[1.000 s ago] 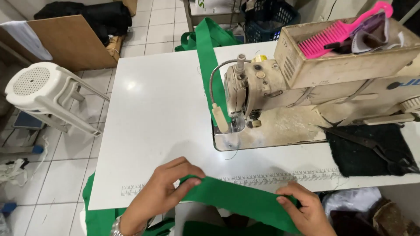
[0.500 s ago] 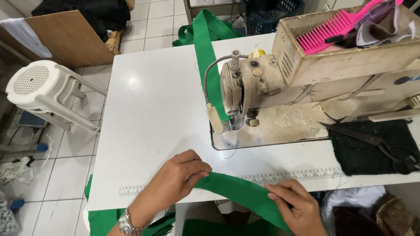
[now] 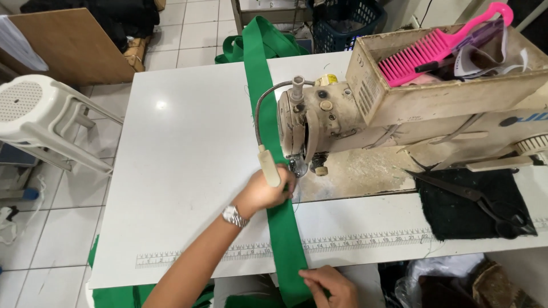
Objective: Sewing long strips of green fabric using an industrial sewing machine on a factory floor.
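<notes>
1. Right hand [image 3: 328,285] at the near edge of the surface [image 3: 182,171]: fingers pinch the green strap [image 3: 285,228] where it drops off the edge. Grip clenched on the strap.
2. Strap runs straight up the surface, across the printed ruler [image 3: 365,242], under the machine [image 3: 354,120] head and off the far edge to a green heap on the floor.
3. Left hand [image 3: 265,191], watch on wrist, presses the strap flat just before the needle; fingers lie on the cloth, grip not closed round it. The lamp [image 3: 269,165] on its bent stalk hangs over this hand.
4. Judgement: feed goes best with the strap taut between both hands, edges square to the foot, left fingertips kept clear of the needle.
5. Right of the machine: scissors [image 3: 485,202] on black cloth [image 3: 456,211].
6. Atop the machine: box [image 3: 434,97] with a pink comb [image 3: 434,48].
7. Far left: white stool [image 3: 40,120] on tile.
</notes>
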